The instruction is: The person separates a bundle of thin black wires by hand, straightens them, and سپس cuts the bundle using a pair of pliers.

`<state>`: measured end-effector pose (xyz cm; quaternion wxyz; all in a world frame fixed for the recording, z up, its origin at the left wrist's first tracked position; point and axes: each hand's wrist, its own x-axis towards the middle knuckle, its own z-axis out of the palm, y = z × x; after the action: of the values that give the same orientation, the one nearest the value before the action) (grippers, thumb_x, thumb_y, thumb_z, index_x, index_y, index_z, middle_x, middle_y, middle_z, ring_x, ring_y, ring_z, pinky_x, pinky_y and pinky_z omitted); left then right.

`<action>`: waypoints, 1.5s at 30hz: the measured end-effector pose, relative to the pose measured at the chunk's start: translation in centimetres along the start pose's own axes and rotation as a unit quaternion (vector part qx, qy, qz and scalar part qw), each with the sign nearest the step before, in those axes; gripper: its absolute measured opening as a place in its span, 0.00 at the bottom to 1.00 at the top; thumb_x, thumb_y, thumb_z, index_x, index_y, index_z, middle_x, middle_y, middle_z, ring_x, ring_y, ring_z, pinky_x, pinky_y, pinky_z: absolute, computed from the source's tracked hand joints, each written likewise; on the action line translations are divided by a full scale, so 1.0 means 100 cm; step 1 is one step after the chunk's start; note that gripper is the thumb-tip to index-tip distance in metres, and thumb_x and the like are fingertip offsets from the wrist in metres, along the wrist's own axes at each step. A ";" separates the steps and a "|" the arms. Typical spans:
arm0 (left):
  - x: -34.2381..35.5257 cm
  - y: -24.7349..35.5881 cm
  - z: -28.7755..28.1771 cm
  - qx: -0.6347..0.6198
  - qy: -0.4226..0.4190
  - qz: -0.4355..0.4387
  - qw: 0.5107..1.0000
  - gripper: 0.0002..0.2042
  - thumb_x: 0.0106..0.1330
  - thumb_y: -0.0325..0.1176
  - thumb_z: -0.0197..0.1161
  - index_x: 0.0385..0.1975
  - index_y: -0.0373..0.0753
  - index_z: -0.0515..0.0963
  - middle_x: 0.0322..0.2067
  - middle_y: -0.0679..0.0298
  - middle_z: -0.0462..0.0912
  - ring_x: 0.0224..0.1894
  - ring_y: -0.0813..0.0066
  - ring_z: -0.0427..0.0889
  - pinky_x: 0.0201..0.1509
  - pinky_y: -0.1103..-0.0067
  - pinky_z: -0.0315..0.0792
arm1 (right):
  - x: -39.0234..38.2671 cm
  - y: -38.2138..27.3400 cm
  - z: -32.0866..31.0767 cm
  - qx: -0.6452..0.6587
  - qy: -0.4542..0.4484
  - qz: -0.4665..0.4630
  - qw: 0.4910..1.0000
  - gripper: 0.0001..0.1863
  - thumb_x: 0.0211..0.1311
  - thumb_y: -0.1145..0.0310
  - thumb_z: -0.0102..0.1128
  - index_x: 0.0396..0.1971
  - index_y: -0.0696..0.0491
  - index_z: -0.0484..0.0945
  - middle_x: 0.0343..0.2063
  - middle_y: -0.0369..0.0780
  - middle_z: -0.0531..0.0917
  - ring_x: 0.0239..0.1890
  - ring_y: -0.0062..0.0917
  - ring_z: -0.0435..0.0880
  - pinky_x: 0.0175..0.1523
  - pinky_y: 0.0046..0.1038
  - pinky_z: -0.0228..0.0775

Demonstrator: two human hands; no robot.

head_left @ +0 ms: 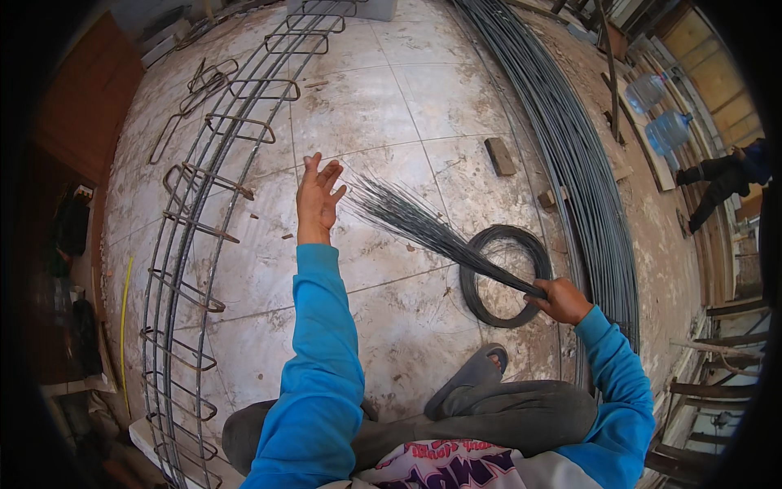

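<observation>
My right hand [561, 301] is closed round one end of a bundle of thin dark tie wires [423, 228]. From there the wires reach up and left, fanning out into loose tips. My left hand [318, 194] is raised near those tips with its fingers apart and nothing in it. Below the bundle a coil of dark wire [535, 244] lies on the tiled floor, partly covered by the wires. Left of my left hand stretches a long rebar cage [195, 220] of ribbed bars with bent stirrups spaced along it.
A thick stack of long steel bars [570, 147] runs along the right. A small block [499, 156] lies near it. Loose stirrups [195, 90] rest beyond the cage at the left. Large water bottles [668, 130] and another person [721, 179] are at the far right.
</observation>
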<state>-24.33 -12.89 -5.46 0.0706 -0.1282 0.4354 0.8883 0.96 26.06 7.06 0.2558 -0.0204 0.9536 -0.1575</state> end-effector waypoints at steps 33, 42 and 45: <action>0.045 -0.070 0.085 -0.374 -0.264 -0.102 0.883 0.26 0.72 0.53 0.41 0.11 0.44 0.58 0.11 0.68 0.60 0.16 0.76 0.61 0.31 0.76 0.65 | -0.021 0.045 -0.041 -0.093 0.295 0.043 0.950 0.12 0.47 0.59 0.65 0.27 0.51 0.79 0.23 0.43 0.82 0.29 0.41 0.82 0.33 0.40 0.74; -0.007 -0.126 0.161 -0.342 -0.188 -0.156 0.907 0.27 0.71 0.56 0.42 0.11 0.45 0.59 0.09 0.70 0.59 0.15 0.78 0.61 0.27 0.78 0.63 | -0.024 0.043 -0.010 -0.068 0.321 0.091 0.940 0.11 0.49 0.62 0.63 0.29 0.52 0.78 0.23 0.43 0.82 0.27 0.39 0.82 0.29 0.39 0.73; 0.010 -0.116 0.157 -0.321 -0.189 -0.157 0.915 0.27 0.71 0.55 0.40 0.11 0.46 0.58 0.08 0.72 0.55 0.12 0.80 0.56 0.23 0.80 0.58 | -0.034 0.042 -0.009 -0.038 0.288 0.055 0.955 0.14 0.51 0.60 0.64 0.34 0.53 0.77 0.26 0.42 0.81 0.31 0.41 0.82 0.33 0.41 0.73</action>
<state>-25.14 6.61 -5.26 0.2456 -0.0407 0.0801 0.9652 3.58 30.73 8.14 -0.0226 0.0690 0.9917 -0.1057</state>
